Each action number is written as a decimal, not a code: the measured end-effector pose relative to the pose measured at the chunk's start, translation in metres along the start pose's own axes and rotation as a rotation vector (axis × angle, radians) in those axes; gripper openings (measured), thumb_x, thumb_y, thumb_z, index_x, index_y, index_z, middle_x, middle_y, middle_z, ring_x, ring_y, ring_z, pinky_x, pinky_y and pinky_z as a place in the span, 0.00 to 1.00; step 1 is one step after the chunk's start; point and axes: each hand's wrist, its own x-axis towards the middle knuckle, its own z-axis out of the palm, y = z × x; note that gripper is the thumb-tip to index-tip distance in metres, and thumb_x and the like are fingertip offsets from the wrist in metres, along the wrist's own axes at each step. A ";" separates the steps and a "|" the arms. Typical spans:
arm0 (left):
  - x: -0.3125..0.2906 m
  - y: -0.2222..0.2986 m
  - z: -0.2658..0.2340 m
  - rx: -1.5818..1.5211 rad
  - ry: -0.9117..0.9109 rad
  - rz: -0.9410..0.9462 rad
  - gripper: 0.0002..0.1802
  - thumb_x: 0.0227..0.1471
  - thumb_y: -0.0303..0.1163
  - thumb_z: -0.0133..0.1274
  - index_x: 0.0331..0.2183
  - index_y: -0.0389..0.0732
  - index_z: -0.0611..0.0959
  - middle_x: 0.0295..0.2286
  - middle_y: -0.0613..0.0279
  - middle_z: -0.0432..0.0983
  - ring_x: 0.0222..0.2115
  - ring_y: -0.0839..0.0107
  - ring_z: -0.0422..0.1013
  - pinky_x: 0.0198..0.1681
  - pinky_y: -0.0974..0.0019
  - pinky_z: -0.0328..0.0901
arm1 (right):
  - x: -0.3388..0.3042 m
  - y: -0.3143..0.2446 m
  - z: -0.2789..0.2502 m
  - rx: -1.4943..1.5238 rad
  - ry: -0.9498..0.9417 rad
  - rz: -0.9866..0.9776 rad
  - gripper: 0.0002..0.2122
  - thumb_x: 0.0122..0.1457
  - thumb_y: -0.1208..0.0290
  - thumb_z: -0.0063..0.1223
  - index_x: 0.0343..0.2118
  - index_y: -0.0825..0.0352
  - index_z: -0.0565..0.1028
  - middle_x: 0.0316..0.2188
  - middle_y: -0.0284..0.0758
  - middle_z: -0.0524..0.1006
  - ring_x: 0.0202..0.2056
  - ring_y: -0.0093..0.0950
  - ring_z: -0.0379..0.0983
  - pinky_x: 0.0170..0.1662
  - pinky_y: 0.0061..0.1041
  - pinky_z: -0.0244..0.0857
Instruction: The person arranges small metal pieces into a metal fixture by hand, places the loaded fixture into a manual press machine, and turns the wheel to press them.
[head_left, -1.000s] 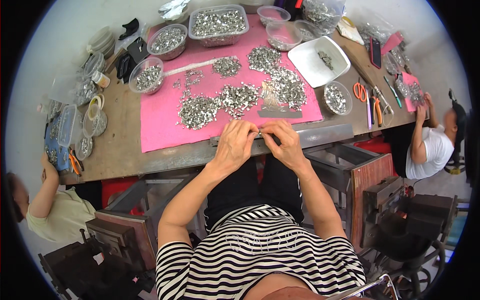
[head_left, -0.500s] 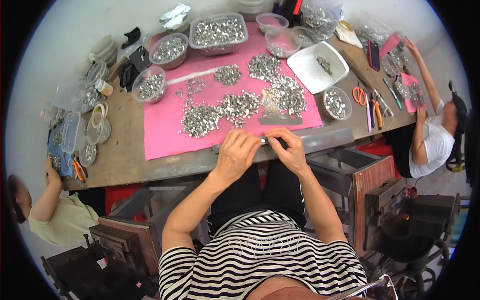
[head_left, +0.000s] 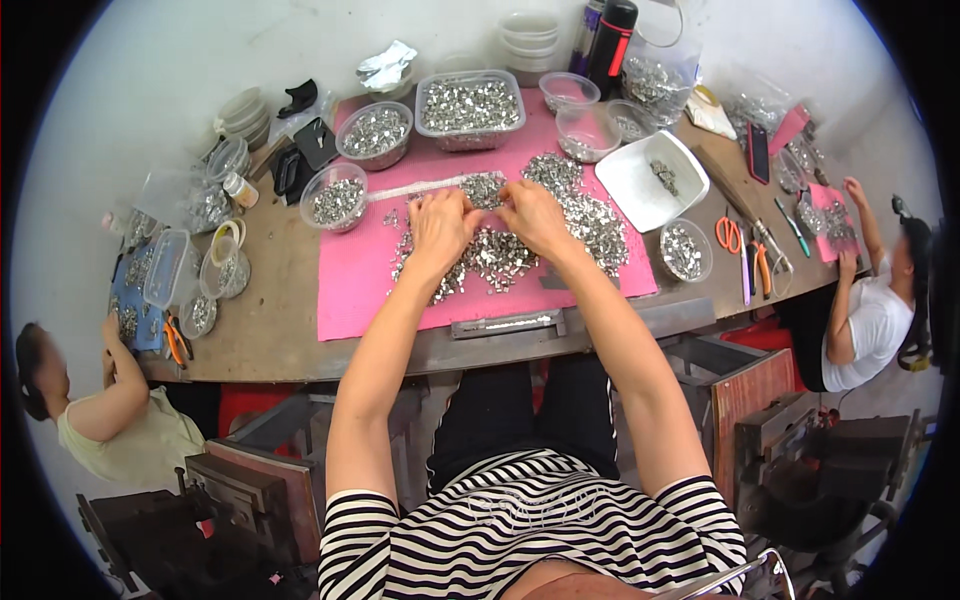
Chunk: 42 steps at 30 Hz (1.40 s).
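On the pink mat (head_left: 340, 290) lie loose heaps of small silvery metal pieces (head_left: 505, 255). Both of my hands reach over them. My left hand (head_left: 438, 228) is at the heaps' left side, fingers bent and drawn together; what sits in the fingertips is too small to see. My right hand (head_left: 535, 215) curls beside a smaller, darker pile of bits (head_left: 482, 190), its fingertips pinched, contents hidden. A narrow metal bar (head_left: 508, 325) with a slot-like top rests at the front edge of the table, nearer to me than both hands.
Plastic tubs of metal pieces (head_left: 470, 105) stand behind the mat. A white tray (head_left: 630, 185) and a round tub (head_left: 683, 250) are to the right, beside orange scissors (head_left: 728, 235) and pliers (head_left: 763, 272). Co-workers sit at left (head_left: 130, 420) and right (head_left: 870, 320).
Both hands have left the bar at the table edge and moved forward over the heaps. The bar is now uncovered. The whole view has shifted slightly.
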 end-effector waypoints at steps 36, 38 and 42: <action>-0.067 0.062 -0.020 -0.083 -0.149 0.485 0.09 0.43 0.20 0.55 0.32 0.37 0.77 0.31 0.54 0.73 0.38 0.55 0.69 0.47 0.55 0.63 | -0.109 -0.014 -0.061 0.019 -0.113 -0.199 0.04 0.55 0.77 0.57 0.32 0.69 0.76 0.29 0.40 0.73 0.35 0.43 0.72 0.41 0.42 0.64; -0.074 0.059 -0.018 -0.141 -0.217 0.523 0.09 0.43 0.20 0.55 0.32 0.37 0.77 0.31 0.55 0.73 0.39 0.55 0.70 0.49 0.55 0.64 | -0.118 -0.026 -0.070 0.130 -0.115 -0.117 0.04 0.56 0.79 0.57 0.33 0.71 0.75 0.27 0.41 0.74 0.33 0.40 0.73 0.38 0.39 0.67; -0.077 0.055 -0.019 -0.227 -0.289 0.521 0.08 0.43 0.21 0.56 0.31 0.38 0.79 0.32 0.55 0.74 0.40 0.55 0.70 0.50 0.54 0.64 | -0.149 -0.040 -0.068 0.442 -0.123 0.127 0.04 0.59 0.81 0.58 0.36 0.73 0.76 0.35 0.39 0.80 0.39 0.30 0.78 0.44 0.29 0.70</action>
